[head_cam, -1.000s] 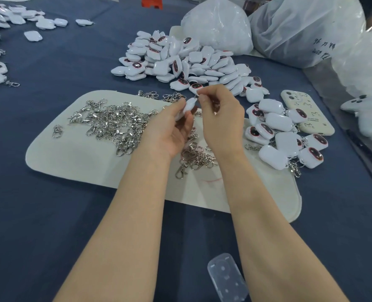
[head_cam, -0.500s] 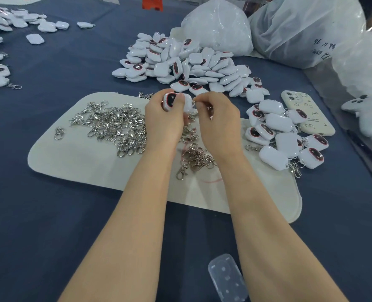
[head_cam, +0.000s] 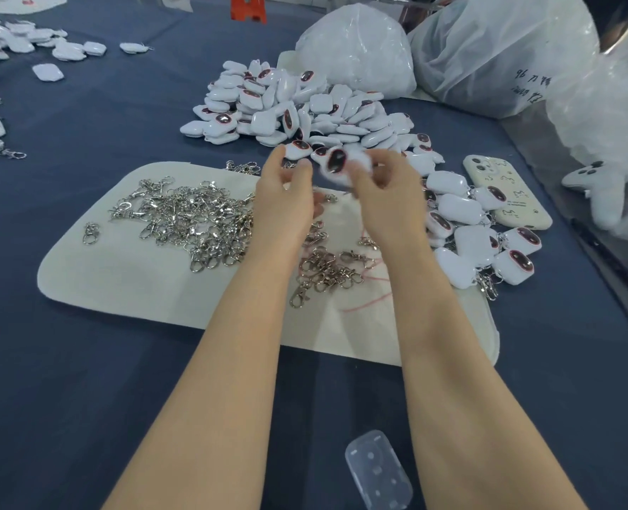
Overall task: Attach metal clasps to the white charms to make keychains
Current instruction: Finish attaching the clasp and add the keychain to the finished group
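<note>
Left hand: fingers loosely parted, thumb raised, nothing seen in them.
Right hand: fingers curled on one white rounded plastic charm with a dark oval face. The charm was blurred and raised over the 12 o'clock edge of the cream felt mat on the blue-clothed surface.
Silver metal clasps: heaped at 9 o'clock of the hands.
Half a second before, the left hand held that charm.
</note>
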A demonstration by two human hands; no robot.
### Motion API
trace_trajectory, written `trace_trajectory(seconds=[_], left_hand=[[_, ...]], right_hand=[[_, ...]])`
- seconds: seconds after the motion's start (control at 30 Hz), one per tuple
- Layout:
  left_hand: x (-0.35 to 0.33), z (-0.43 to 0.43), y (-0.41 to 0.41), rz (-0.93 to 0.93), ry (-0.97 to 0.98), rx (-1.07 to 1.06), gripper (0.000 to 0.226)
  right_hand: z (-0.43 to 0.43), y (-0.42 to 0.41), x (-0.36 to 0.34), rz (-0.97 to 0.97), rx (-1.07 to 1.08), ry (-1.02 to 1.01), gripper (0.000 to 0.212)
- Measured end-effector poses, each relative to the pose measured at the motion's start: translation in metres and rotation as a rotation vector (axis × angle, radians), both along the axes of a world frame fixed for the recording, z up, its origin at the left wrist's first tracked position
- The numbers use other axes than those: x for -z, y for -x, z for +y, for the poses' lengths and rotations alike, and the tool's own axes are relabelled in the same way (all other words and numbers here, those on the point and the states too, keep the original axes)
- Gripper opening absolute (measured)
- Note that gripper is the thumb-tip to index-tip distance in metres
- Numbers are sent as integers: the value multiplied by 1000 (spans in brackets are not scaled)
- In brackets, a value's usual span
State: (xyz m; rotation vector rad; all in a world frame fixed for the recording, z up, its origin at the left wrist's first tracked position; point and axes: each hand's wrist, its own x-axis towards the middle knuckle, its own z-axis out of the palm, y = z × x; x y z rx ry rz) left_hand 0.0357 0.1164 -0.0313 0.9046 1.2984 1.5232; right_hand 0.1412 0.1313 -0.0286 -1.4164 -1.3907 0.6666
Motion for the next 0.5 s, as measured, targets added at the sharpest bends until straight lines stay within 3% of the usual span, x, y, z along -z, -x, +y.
trace_trajectory(seconds=[0.13, 0.23, 0.3, 0.37, 0.43, 0.5], left_hand=[[0, -3, -4, -153, 83, -72, 7], [0, -3, -10, -197, 106, -99, 10], [-4, 1, -15, -237, 118, -111, 10], [-9, 8, -17, -243, 125, -122, 5], [-13, 18, -18, -192, 111, -149, 11], [-16, 30, -17, -140, 83, -190, 13]], right_hand=[[5, -40, -8, -42, 521, -90, 27], [6, -46, -2, -282, 659, -7, 40], [5, -30, 0, -395, 604, -118, 42], [10, -10, 0, -343, 430, -238, 35], [23, 9, 0, -225, 214, -176, 29], [42, 23, 1, -329, 73, -20, 30]])
